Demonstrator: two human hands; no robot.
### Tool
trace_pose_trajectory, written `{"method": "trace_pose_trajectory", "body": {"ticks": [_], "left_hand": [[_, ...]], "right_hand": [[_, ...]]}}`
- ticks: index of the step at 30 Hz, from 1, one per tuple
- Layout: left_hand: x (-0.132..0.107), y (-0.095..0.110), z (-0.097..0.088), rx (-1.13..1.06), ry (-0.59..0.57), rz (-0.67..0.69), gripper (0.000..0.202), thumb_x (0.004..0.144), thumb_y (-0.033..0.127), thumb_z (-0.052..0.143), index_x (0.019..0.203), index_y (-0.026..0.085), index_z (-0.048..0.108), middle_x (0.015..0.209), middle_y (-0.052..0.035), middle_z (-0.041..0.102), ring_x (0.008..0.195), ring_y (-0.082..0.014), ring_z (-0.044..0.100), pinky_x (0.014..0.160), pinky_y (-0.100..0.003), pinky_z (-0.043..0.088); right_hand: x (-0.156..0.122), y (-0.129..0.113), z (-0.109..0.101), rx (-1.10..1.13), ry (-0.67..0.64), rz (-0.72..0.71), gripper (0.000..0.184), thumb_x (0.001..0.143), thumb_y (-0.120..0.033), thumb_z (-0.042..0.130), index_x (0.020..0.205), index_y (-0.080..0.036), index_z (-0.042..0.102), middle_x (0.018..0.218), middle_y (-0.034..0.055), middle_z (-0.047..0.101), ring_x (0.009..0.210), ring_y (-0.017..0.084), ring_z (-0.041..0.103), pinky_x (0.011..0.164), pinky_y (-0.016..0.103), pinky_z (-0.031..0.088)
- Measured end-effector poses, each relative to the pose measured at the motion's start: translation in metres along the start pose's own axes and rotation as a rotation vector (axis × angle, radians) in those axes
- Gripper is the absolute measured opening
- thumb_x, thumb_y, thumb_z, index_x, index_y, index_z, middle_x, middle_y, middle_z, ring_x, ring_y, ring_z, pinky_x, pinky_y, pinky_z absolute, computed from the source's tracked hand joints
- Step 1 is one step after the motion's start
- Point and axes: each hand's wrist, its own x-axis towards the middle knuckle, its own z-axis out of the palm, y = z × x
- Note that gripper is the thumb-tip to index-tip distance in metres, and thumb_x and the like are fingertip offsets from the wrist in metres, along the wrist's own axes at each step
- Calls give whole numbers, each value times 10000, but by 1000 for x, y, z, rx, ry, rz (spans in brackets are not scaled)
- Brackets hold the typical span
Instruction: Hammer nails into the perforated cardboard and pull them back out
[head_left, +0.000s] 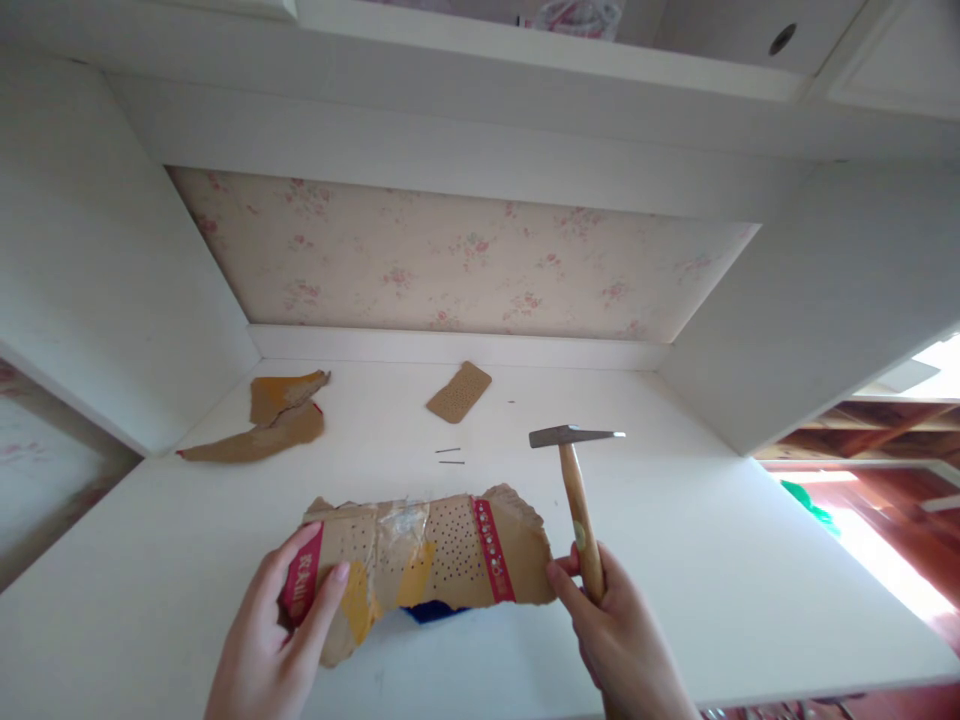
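Observation:
A torn strip of cardboard [525, 550] with red bands, yellow patches, clear tape and many punched holes is held up in front of me. My left hand [281, 620] grips its left end, thumb on the near face. In my right hand [619, 630] is a hammer [574, 480] with a wooden handle, its metal head pointing up. The thumb and a finger of that hand also pinch the cardboard's right edge. Below the strip shows part of a dark blue thing [435, 611], mostly hidden. Two thin nails [451, 462] lie on the white surface beyond the cardboard.
Torn cardboard scraps [289, 425] lie at the left of the white desk [720, 560]. A small perforated cardboard piece [460, 392] rests near the back, with a tiny dark sliver [511, 402] to its right. White side panels and an overhead shelf [487, 120] enclose the desk.

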Motion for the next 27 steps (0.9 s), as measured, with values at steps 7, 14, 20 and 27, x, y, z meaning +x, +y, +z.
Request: {"method": "trace_pose_trajectory", "body": {"ticks": [7,14,20,27], "left_hand": [[16,-4,-1,15,-10,-26,703,669,643,720,1246,265,582,1293,-84,648,1221,-366,585,1081,-541,435],[25,-17,-3,60,-62,0,715,703,661,684,1262,231,570,1206,-105,659,1069,-330,658,838,-421,588],[45,31,-22,439,49,447,437,845,637,542,965,231,648,956,-63,667,756,-218,624,636,-311,530],[85,115,47,979,-496,872,354,1003,296,353,850,216,662,832,-49,714,741,-220,678,666,-329,494]], "right_hand": [[12,3,6,10,-74,-4,307,815,-529,631,789,-256,494,447,-127,389,287,72,332,296,203,246],[8,14,12,104,-164,62,389,831,-614,596,788,-269,421,450,-156,297,278,59,269,233,161,230],[-3,11,5,209,-110,84,482,826,-710,548,737,-244,468,426,-158,264,305,36,189,263,140,180],[-17,25,-3,306,-72,207,565,784,-782,537,663,-234,477,388,-143,270,325,41,166,303,147,148]]}}
